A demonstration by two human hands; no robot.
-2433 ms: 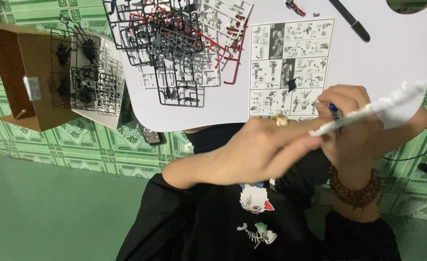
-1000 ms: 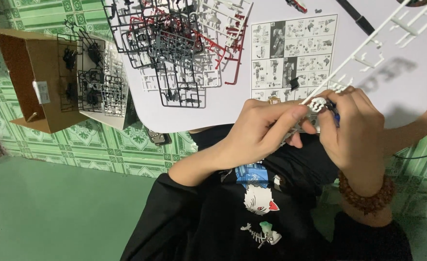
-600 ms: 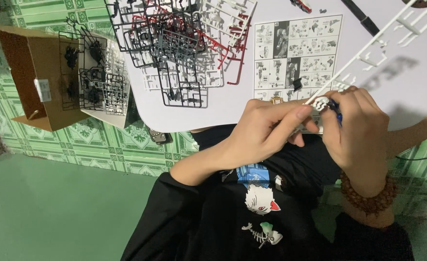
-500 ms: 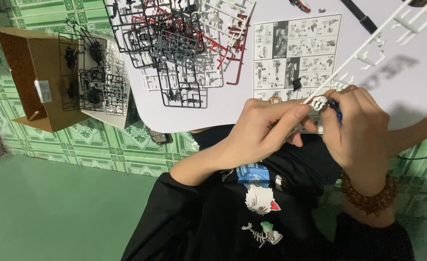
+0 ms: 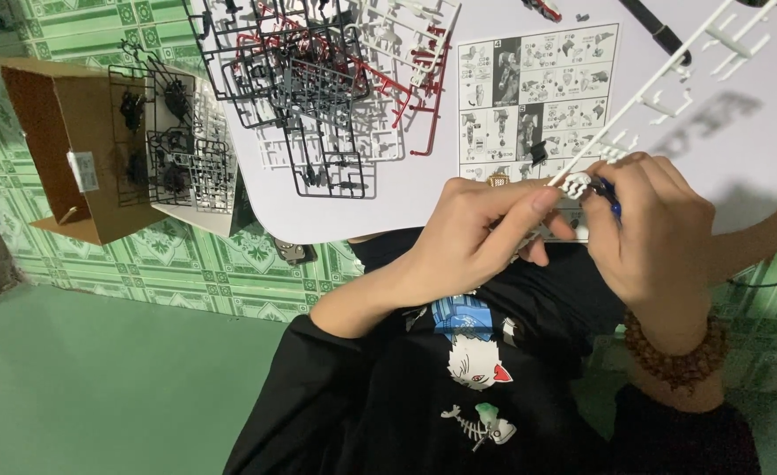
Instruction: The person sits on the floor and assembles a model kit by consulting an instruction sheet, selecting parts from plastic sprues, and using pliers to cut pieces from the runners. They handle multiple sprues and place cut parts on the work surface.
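While hands [image 5: 494, 229] work, white table [image 5: 749, 158], green patterned tiles [image 5: 186, 273], perhaps floor.

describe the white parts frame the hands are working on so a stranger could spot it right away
Start at the round white table and find the printed instruction sheet on it. Just right of that sheet, a thin white plastic parts frame slants from the table's upper right down into the left hand and right hand. Unlike the black, red and white frames heaped further left, it is held up, alone.

Pile of black, red, grey part frames [image 5: 318, 79] on white table [image 5: 406, 202]; instruction sheet [image 5: 538, 88] beside; open cardboard box [image 5: 63, 149], possibly holding more frames.
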